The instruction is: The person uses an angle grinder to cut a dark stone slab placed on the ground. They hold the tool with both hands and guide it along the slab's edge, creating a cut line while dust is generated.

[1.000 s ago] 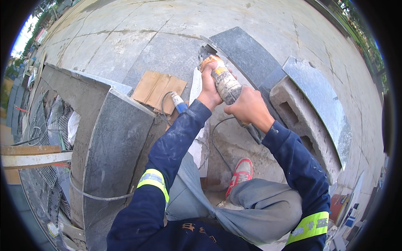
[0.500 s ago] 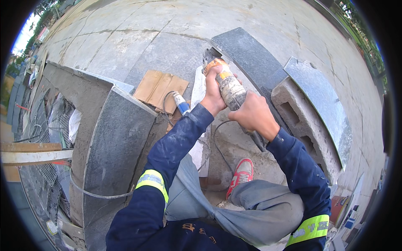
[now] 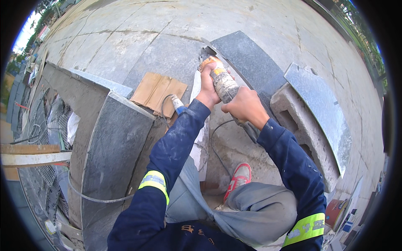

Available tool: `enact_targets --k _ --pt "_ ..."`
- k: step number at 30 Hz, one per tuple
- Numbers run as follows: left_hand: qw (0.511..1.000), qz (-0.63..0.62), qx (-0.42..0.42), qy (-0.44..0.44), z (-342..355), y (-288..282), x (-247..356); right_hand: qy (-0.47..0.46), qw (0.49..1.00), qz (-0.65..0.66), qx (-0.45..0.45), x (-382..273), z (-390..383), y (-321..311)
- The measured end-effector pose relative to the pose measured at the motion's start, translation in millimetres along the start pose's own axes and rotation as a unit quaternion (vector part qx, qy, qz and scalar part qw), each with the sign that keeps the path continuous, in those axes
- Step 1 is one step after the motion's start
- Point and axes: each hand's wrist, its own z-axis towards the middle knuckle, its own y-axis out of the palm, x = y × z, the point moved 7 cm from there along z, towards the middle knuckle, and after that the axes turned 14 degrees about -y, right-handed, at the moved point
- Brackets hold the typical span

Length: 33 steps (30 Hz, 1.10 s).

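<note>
An angle grinder (image 3: 224,83) with a worn orange and whitish body is held in both hands in front of me. My left hand (image 3: 209,86) wraps round its front part, just behind the dark head and guard (image 3: 207,53). Farther back, my right hand (image 3: 247,106) grips the rear of the body. The head lies at the near-left edge of a dark grey stone slab (image 3: 251,56). The disc shows only as a thin edge there, and whether it touches the stone I cannot tell.
A hollow concrete block (image 3: 293,121) stands at right with a lighter slab (image 3: 320,106) against it. Left are cardboard (image 3: 157,92), a white and blue power tool (image 3: 178,103), and an upright dark slab (image 3: 113,154). The cord (image 3: 215,146) runs near my shoe (image 3: 239,180).
Both hands and the grinder have shifted slightly left and away from me along the slab's edge. Both hands keep their hold.
</note>
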Motion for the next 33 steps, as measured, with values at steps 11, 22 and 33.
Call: enact_targets --k 11,22,33 --pt "1.0 -0.006 0.001 0.0 -1 -1 -2 -0.003 1.0 -0.006 0.009 0 -4 0" --pt "1.0 0.006 0.011 -0.001 -24 13 -18 -0.014 1.0 -0.007 0.022 -4 -32 -5" --pt "1.0 0.0 0.011 -0.009 -28 11 -26 -0.002 1.0 -0.008 0.011 -7 -45 -8"
